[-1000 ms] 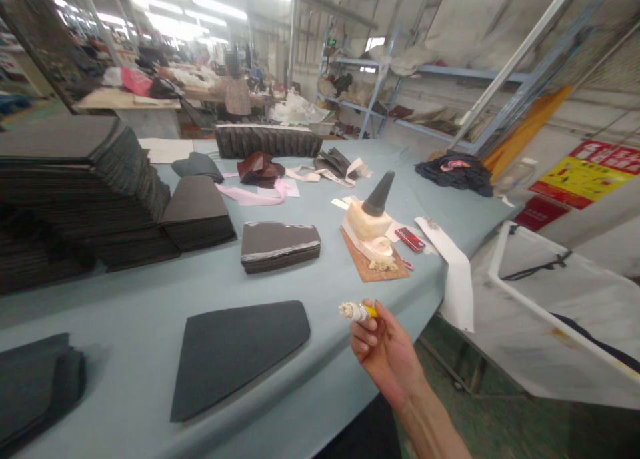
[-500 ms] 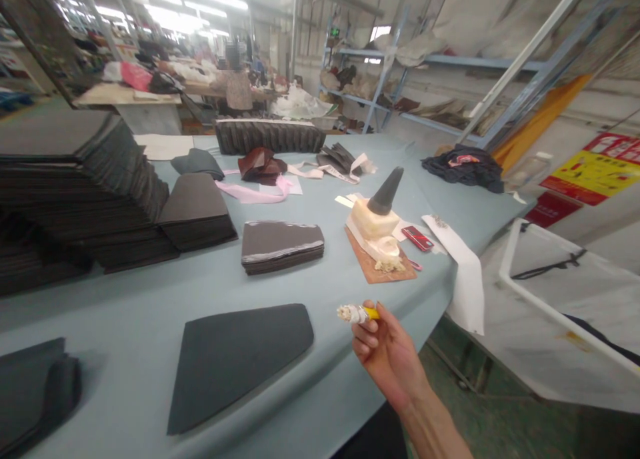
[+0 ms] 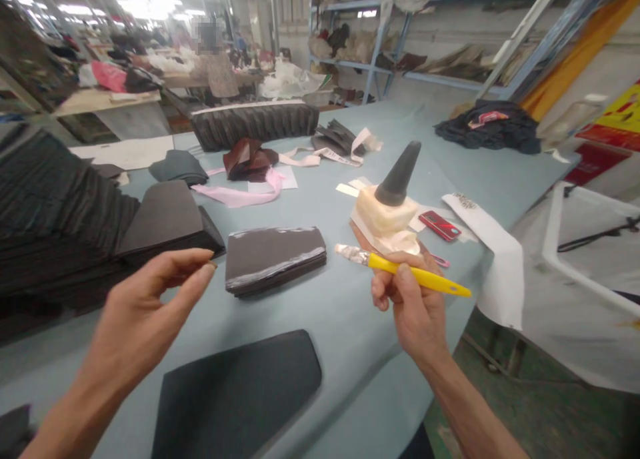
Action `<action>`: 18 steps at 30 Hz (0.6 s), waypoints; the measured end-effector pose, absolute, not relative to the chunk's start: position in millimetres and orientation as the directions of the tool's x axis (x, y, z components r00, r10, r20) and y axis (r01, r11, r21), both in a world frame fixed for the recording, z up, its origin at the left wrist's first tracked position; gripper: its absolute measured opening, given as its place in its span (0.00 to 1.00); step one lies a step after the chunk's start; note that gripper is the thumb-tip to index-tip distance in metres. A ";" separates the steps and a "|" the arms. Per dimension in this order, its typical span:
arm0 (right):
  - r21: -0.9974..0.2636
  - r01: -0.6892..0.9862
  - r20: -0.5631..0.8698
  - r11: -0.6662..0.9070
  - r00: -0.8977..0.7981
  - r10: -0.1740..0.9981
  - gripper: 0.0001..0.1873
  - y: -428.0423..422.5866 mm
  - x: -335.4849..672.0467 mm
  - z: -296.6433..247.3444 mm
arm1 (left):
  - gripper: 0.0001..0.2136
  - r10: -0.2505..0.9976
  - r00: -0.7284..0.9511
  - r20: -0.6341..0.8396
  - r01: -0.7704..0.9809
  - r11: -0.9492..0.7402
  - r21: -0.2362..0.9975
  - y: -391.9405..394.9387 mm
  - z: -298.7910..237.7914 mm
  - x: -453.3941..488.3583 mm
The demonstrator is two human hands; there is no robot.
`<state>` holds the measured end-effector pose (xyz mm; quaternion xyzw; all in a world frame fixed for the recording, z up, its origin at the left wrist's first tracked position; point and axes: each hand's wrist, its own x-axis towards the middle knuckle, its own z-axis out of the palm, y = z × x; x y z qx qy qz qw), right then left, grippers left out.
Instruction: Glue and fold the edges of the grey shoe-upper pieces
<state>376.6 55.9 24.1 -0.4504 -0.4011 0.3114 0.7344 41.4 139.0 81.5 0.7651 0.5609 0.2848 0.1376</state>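
Note:
My right hand (image 3: pixel 413 299) is closed around the yellow handle of a paintbrush (image 3: pixel 435 280). White paste coats the bristles, which point left. Behind it stands a cream-coloured block (image 3: pixel 383 211), caked with paste and topped by a dark cone (image 3: pixel 400 175). My left hand (image 3: pixel 155 305) hovers at the left with thumb and forefinger nearly meeting; nothing shows between them. Near its fingertips lies a stack of dark panels (image 3: pixel 273 255) with whitish smears along its edges. Closer to me, a larger dark panel (image 3: pixel 240 399) lies flat on the table.
Tall piles of dark pieces (image 3: pixel 55 225) rise at the left. Further back are a row of dark pieces (image 3: pixel 257 125), a pink strip (image 3: pixel 240 193) and brown scraps (image 3: pixel 250 160). A red phone-like object (image 3: pixel 440 225) lies right of the block. A white-framed bin (image 3: pixel 565 279) stands beside the table.
My left hand has come into view from the left. My right hand has risen and turned, so the brush now lies sideways with its handle showing. The camera view has shifted.

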 end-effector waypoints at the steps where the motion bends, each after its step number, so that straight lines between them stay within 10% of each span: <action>1: -0.909 -0.021 0.365 0.417 0.443 0.819 0.13 61.4 377.3 24.5 | 0.28 0.935 0.250 0.251 0.778 -0.348 0.523 153.3 75.4 45.4; 10: -0.867 0.274 0.481 0.416 0.241 0.843 0.08 79.5 375.2 11.1 | 0.39 0.688 0.718 0.106 0.668 -0.724 0.172 210.3 43.9 40.8; 18: -0.899 0.278 0.403 0.338 0.225 0.887 0.09 68.3 372.3 -2.6 | 0.35 0.651 0.757 0.056 0.620 -0.743 0.252 224.9 37.2 33.8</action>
